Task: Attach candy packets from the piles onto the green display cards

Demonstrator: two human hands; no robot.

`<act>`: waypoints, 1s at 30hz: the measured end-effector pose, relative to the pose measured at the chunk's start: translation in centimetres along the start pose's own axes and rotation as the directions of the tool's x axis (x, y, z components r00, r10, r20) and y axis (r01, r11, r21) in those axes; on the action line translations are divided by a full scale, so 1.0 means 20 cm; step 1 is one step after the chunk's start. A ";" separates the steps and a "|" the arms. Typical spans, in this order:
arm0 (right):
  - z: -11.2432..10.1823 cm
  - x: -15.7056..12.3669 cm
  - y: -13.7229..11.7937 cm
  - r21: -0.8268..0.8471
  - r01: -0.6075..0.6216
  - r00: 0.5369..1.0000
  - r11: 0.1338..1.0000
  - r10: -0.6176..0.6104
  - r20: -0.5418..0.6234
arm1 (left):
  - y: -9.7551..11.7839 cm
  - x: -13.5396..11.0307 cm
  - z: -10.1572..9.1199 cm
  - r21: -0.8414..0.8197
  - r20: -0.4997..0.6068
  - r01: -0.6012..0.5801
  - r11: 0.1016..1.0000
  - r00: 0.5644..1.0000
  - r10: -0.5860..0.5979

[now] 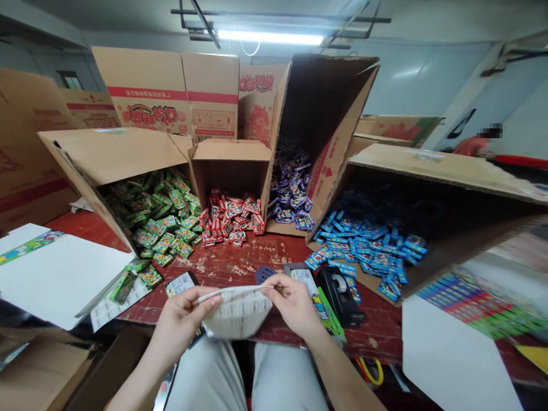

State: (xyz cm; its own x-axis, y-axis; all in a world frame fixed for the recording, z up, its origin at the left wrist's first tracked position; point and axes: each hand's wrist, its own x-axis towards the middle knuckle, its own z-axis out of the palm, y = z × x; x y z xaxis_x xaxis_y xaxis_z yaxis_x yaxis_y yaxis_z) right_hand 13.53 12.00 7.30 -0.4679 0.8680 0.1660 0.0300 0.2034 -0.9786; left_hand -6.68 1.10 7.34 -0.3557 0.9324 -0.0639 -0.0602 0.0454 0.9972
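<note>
Both hands, left hand [182, 319] and right hand [293, 302], pinch a printed bag [237, 314] between them, above the red counter [240, 262]; tipped boxes [124, 154] spill candy packets [162, 222] behind.

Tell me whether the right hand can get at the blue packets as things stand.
Probably yes: the blue packets lie loose beyond the right hand, with only a low tape dispenser between. But it is pinching a printed sheet with the left hand.
</note>
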 end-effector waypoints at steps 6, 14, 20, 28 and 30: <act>0.00 0.01 0.03 -0.002 0.031 0.999 1.000 -0.031 -0.014 | -0.03 0.02 -0.03 0.116 -0.057 -0.055 0.992 0.996 0.062; 0.02 0.02 0.01 -0.025 0.007 1.000 1.000 -0.007 0.001 | 0.00 0.01 0.00 0.282 -0.077 -0.126 0.951 0.985 0.153; 0.00 0.02 0.05 -0.245 0.124 0.989 0.962 -0.139 -0.045 | 0.03 -0.01 -0.02 0.518 -0.070 -0.223 0.825 0.951 0.301; -0.03 -0.02 0.12 -0.373 0.199 0.978 0.906 -0.207 0.017 | -0.14 0.04 -0.11 0.561 0.070 -0.178 0.808 0.983 0.169; -0.05 -0.03 0.21 -0.452 0.152 0.988 0.879 -0.136 0.067 | -0.23 0.08 -0.11 0.541 0.162 -0.139 0.829 0.985 0.059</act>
State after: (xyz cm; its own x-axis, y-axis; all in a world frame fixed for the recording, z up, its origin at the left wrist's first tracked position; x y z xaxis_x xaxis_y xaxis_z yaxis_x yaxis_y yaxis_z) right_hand 14.81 12.77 3.12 -0.5261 0.7998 0.2892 0.3541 0.5152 -0.7805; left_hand -8.97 1.63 2.54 -0.2023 0.9793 0.0023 0.5045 0.1022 0.8574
